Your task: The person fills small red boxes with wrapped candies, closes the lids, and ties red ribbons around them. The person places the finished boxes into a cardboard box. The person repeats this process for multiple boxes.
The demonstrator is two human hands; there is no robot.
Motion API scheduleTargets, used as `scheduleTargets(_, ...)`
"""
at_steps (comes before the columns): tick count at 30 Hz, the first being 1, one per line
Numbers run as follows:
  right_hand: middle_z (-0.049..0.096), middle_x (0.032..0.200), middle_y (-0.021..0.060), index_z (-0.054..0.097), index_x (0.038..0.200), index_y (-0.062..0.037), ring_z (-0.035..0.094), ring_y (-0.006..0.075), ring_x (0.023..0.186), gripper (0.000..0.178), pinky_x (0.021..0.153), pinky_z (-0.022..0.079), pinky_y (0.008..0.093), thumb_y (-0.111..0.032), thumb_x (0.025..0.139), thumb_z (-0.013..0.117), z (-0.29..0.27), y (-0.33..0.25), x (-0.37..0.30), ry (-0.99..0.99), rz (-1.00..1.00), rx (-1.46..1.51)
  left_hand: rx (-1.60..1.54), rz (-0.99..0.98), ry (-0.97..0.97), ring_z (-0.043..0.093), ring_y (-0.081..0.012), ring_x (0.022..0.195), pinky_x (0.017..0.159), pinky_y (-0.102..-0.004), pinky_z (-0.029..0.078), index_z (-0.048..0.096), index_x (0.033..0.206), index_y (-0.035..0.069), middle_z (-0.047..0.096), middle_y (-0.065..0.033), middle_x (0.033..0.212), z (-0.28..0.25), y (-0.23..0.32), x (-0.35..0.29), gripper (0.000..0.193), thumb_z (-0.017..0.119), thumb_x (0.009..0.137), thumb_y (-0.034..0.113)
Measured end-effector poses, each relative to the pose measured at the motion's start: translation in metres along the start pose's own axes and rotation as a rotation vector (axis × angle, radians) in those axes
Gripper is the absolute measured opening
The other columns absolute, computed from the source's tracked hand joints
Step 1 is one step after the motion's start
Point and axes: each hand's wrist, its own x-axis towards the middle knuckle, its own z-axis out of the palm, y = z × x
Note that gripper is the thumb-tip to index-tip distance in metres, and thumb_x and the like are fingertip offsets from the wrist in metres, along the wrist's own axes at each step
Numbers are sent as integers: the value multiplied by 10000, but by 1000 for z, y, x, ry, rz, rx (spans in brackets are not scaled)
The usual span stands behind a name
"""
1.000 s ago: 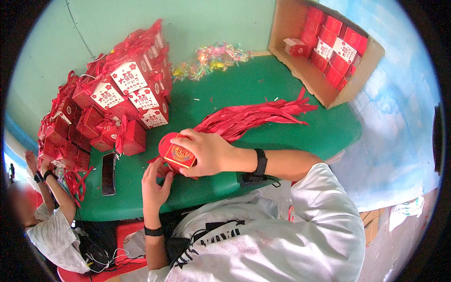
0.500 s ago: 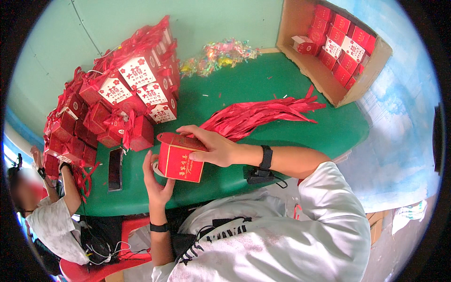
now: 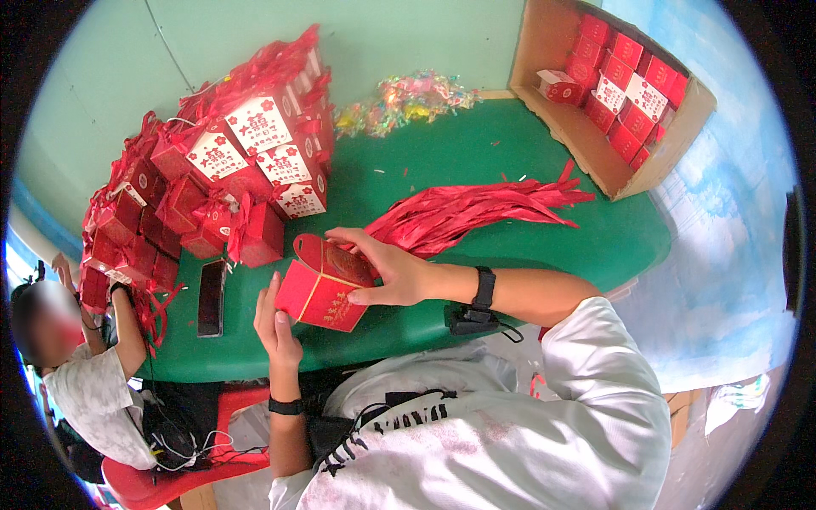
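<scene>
Between my two hands is a red gift box (image 3: 321, 296) with gold edging and rounded flaps at its top, held tilted above the near edge of the green table. My right hand (image 3: 387, 268) grips its right side, thumb on the front face and fingers over the far top edge. My left hand (image 3: 279, 327) closes on the lower left corner, fingers along that side. Just beyond the box lies a bundle of red ribbons (image 3: 476, 212), partly behind my right hand.
A stack of red and white gift boxes (image 3: 255, 127) with ribbons fills the left. Wrapped candies (image 3: 408, 102) lie at the back. An open cardboard box (image 3: 544, 110) holding more red boxes stands at far right. A phone (image 3: 212, 297) is on the table. Another person (image 3: 89, 382) sits at left.
The red gift box has turned and tipped in my hands, showing more of its left side and top. My left fingers have shifted onto its lower left corner.
</scene>
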Motion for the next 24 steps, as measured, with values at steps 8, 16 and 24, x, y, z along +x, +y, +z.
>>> scheduleTargets(8, 430, 1546, 256, 223, 1651, 4, 479, 402, 1430, 1166, 1209, 409, 460, -280, 764, 926, 7, -8, -2, 83, -97, -359, 400, 332, -79, 553, -400, 1252, 1061, -525, 431, 787, 1258, 66, 660, -194, 1284, -13, -2, -7, 567, 497, 1011, 486)
scheduleTargets(16, 426, 1507, 238, 232, 1646, 0, 481, 395, 1401, 1170, 1200, 416, 456, -273, 750, 933, 8, -5, 1, 51, -83, -356, 59, 25, -124, 622, -326, 1020, 941, -430, 476, 845, 1023, 41, 681, -159, 1040, -14, 8, -2, 769, 321, 1096, 599)
scheduleTargets(24, 412, 1483, 203, 295, 1624, -4, 460, 362, 1419, 1106, 1188, 427, 431, -195, 739, 931, 7, -5, 0, 9, -138, -272, -57, -1, -189, 555, -360, 1280, 1093, -485, 422, 694, 1353, -6, 589, -222, 1360, -15, -6, 3, 850, 556, 938, 723)
